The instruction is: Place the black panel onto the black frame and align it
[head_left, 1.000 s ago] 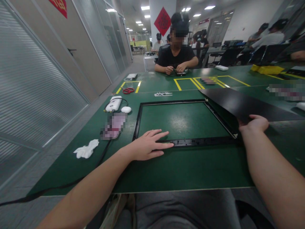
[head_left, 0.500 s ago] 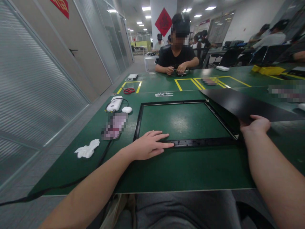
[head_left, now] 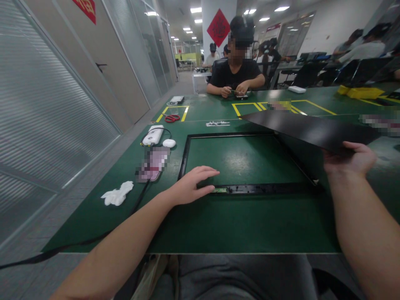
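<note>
A black rectangular frame [head_left: 250, 189] lies flat on the green table [head_left: 243, 225]. At its near left corner is my left hand [head_left: 194, 185], fingers apart, resting on or just over the frame; it holds nothing. A small green strip [head_left: 220, 190] shows on the frame's near bar beside my thumb. My right hand [head_left: 350, 160] grips the near edge of a thin dark panel [head_left: 306, 127], thumb on top. The panel is raised and tilted above the frame's right part, hiding its far right corner.
On the left lie a phone [head_left: 154, 164], a white power bank [head_left: 153, 135], a white case [head_left: 169, 143], crumpled tissue [head_left: 118, 193] and a black strap [head_left: 81, 242]. Red scissors [head_left: 171, 118] and white pieces [head_left: 218, 123] lie farther back. A person [head_left: 236, 75] sits opposite.
The dark panel has come up and leftward over the frame with my right hand under its edge. My left hand's fingers have drawn closer together and back, uncovering the green strip.
</note>
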The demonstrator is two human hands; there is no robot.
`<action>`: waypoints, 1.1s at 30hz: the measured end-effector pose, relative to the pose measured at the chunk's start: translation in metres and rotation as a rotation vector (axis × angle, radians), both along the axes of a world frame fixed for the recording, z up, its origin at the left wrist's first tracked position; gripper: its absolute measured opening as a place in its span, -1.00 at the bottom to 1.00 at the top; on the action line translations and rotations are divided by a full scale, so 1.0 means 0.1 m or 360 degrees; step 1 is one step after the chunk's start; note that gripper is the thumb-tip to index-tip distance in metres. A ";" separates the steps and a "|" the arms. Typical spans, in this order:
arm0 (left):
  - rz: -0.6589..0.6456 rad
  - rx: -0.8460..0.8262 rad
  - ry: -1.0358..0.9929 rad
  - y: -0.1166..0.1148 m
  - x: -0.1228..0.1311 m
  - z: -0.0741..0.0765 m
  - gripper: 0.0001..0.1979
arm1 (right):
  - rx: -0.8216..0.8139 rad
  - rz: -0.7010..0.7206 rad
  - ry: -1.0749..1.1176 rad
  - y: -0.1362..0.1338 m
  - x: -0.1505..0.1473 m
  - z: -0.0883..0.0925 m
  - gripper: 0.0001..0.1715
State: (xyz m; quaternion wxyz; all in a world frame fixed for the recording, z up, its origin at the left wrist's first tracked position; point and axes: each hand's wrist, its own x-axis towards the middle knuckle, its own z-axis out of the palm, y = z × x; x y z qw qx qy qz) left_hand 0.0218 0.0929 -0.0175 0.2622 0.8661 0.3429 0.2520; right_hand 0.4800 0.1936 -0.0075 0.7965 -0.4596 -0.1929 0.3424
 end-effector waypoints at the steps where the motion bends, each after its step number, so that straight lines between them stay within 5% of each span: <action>1: 0.0081 -0.0034 -0.0092 0.01 -0.01 -0.01 -0.56 | 0.0075 -0.0018 0.0099 -0.04 -0.06 0.04 -0.75; 6: 0.0611 -0.0358 -0.0780 0.14 -0.08 -0.10 -0.46 | 0.0197 0.0206 0.0081 -0.18 -0.28 0.19 -0.78; 12: 0.1184 -0.0578 -0.1498 0.31 -0.19 -0.03 -0.50 | 0.0224 0.0460 -0.0123 -0.37 -0.51 0.32 -0.56; 19: 0.0938 -0.0846 -0.1555 0.23 -0.22 0.13 -0.44 | 0.0153 0.0509 -0.0364 -0.46 -0.55 0.39 -0.51; 27: 0.1066 -0.0499 -0.1576 0.33 -0.28 -0.04 -0.42 | -0.0182 0.0885 -0.0625 -0.43 -0.49 0.19 -0.40; 33: 0.1068 -0.0392 -0.1512 0.34 -0.29 -0.05 -0.45 | -0.0125 0.0894 -0.0662 -0.33 -0.56 0.11 -0.40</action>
